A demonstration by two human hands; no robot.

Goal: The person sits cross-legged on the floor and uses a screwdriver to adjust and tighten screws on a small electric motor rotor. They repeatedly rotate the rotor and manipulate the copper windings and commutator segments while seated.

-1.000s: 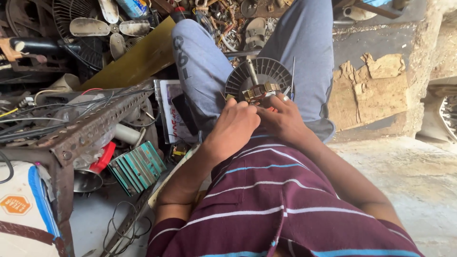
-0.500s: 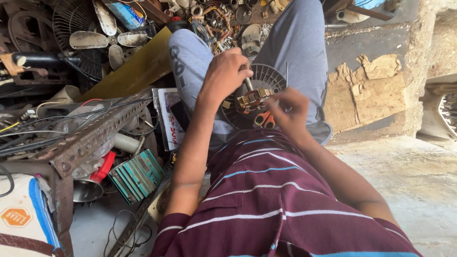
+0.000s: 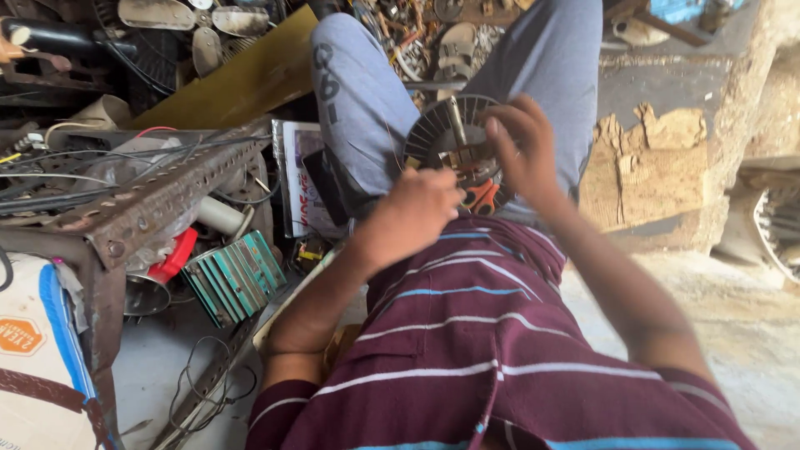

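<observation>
On the lap, left hand (image 3: 412, 212) at seven o'clock, fingers curled, and right hand (image 3: 523, 150) at three o'clock, fingers spread, grip the round dark finned metal motor core (image 3: 446, 137).

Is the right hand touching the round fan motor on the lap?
Touching. The head view shows the right hand with its fingers lying over the rim of the fan motor, no gap between them.

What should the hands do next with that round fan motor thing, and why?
Probably bring the left hand back to grip the round motor part. It sits on the lap with only the right hand on its rim, and the left hand is at its near edge without clearly gripping it. Orange-handled scissors lie just beneath.
</observation>
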